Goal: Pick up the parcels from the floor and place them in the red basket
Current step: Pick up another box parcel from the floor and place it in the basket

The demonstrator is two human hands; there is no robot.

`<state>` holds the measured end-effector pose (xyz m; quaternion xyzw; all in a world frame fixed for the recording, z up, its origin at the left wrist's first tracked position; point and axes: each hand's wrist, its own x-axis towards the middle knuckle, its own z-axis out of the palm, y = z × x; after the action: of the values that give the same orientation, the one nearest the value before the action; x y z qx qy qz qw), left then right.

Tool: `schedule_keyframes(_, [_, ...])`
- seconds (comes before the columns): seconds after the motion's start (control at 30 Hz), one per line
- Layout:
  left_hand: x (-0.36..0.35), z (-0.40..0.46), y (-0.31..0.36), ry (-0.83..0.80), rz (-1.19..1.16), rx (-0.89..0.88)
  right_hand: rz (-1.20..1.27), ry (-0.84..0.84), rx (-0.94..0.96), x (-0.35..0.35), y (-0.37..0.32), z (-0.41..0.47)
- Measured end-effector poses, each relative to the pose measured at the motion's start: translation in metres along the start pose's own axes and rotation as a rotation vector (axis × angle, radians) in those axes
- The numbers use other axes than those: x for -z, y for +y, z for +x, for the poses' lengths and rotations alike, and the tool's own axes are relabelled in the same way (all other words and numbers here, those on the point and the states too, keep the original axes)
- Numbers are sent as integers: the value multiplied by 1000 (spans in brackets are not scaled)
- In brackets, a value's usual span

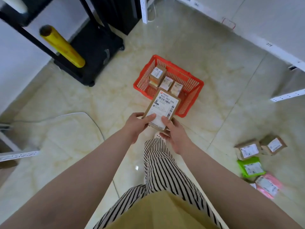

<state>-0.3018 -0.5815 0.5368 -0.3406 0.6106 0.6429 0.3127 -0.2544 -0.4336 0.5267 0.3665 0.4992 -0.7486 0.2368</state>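
Both my hands clamp the flat cardboard parcel (162, 107): left hand (137, 125) and right hand (176, 136) pinch its near end, over the red basket (189, 103) near rim. Risk: dropping early hits the rim (more parcels (247, 150) wait on the floor).

The floor (206, 52) was pale glossy tile with cream veining. A red basket (189, 96) stood on it near the middle. Far to the right lay two brown boxes (260, 147) side by side, a green packet (251, 167) just below them and a pink packet (269, 185) below that. At the upper left stood a black cart (92, 52), and a pale cable (92, 119) curved across the tiles on the left.
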Motion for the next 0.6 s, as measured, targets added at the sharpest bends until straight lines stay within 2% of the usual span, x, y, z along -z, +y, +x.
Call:
schedule_keyframes(0.13, [4,41,55,29,28,-19,-51,-16,-2,-25,-53,49])
schedule_keyframes(0.33, [2,98,125,-18,56,-44,-26,5,15,-55,-115,108])
schedule_keyframes(0.6, [-32,184,183,-158,153,37,205,210,-6,-64,-152,183])
